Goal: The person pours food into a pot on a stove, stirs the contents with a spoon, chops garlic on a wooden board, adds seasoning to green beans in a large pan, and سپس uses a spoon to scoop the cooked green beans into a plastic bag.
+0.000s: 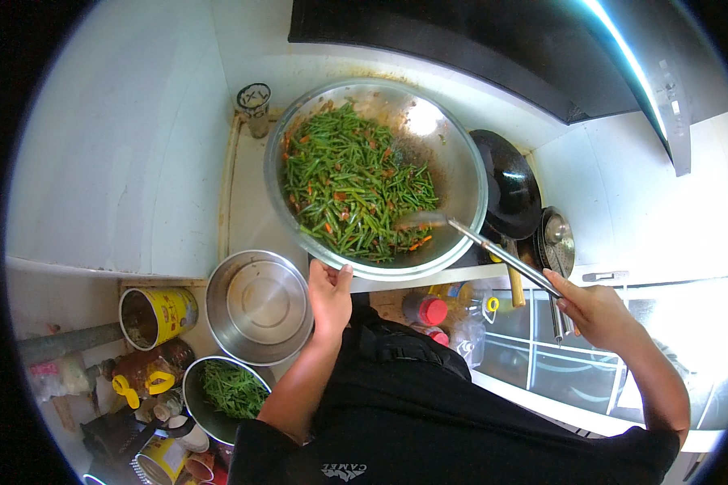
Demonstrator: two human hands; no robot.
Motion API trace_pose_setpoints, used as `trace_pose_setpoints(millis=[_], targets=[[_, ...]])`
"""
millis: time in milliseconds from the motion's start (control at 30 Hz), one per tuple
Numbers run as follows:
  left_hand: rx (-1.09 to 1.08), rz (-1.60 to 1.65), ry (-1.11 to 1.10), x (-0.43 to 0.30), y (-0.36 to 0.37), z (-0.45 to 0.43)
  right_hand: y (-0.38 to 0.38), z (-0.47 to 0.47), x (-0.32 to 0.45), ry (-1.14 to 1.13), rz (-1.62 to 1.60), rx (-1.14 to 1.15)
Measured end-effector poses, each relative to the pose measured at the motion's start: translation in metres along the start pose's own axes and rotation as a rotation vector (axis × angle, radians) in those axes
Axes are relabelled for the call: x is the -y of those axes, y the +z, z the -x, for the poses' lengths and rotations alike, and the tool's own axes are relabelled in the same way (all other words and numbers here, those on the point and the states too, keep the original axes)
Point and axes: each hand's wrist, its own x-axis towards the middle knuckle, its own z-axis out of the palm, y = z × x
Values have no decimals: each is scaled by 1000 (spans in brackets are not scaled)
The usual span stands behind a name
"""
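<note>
A large metal bowl (455, 182) holds chopped green stalks (346, 176) mixed with orange-red pieces. My left hand (330, 297) pinches the bowl's near rim. My right hand (594, 309) grips the metal handle of a cooking spatula or ladle (497, 251), whose blurred head rests among the stalks at the bowl's right side. Left of my left hand stands an open steel pot (261, 303), bare inside apart from small specks. Below it, a second pot (197, 388) contains green leaves (233, 388).
A black wok (512, 182) with a wooden handle lies right of the bowl, beside a skimmer and ladle (557, 236). A patterned glass (256, 109) stands in the left corner. Yellow tins (173, 315) and bottles crowd the lower left. Red-lidded jars (432, 311) sit below the counter. A range hood (461, 48) overhangs.
</note>
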Motion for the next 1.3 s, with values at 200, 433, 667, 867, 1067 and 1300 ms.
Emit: trace_pose_setpoints(millis=[200, 433, 667, 867, 1067, 1300], targets=[[24, 150, 37, 16, 5, -2, 46, -76, 22, -64, 215, 77], [-9, 41, 99, 4, 6, 0, 120, -145, 7, -59, 177, -254], [-12, 17, 114, -3, 3, -1, 102, -86, -34, -37, -58, -353], [-14, 15, 125, 1, 4, 1, 92, -178, -14, -40, -735, -455], [-15, -83, 66, -7, 1, 1, 65, -295, 39, 6, -699, -604], [-30, -5, 69, -7, 0, 3, 41, -309, 98, -143, -393, -559]])
